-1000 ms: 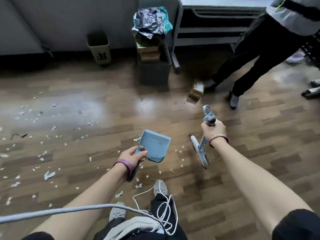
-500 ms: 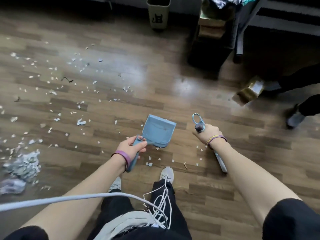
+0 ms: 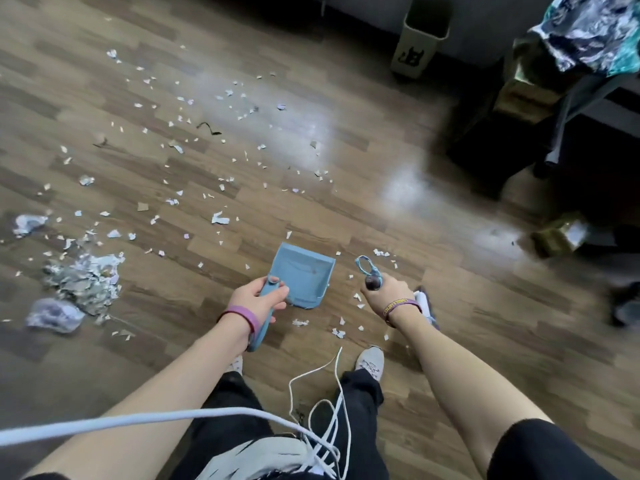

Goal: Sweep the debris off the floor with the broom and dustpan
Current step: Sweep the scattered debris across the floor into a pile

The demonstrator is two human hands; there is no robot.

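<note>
My left hand (image 3: 258,299) grips the handle of a light blue dustpan (image 3: 302,275), held above the wooden floor with its pan pointing away from me. My right hand (image 3: 386,292) is closed around the top of a small broom (image 3: 367,268); its blue hanging loop sticks up past my fist, and the white brush head (image 3: 425,303) shows just behind my wrist. Several small white paper scraps (image 3: 194,161) lie scattered over the floor ahead and to the left. A bigger heap of crumpled debris (image 3: 81,278) sits at the left.
A beige waste bin (image 3: 417,43) stands at the far wall. Dark furniture with a crumpled bag (image 3: 588,32) fills the upper right, a small box (image 3: 559,235) on the floor beneath. Another person's shoe (image 3: 625,306) is at the right edge. White cords (image 3: 322,403) hang over my legs.
The view has swung left and down, bringing the scattered scraps and the debris heap into frame. Both hands keep their grip; the broom head has dropped behind my right wrist.
</note>
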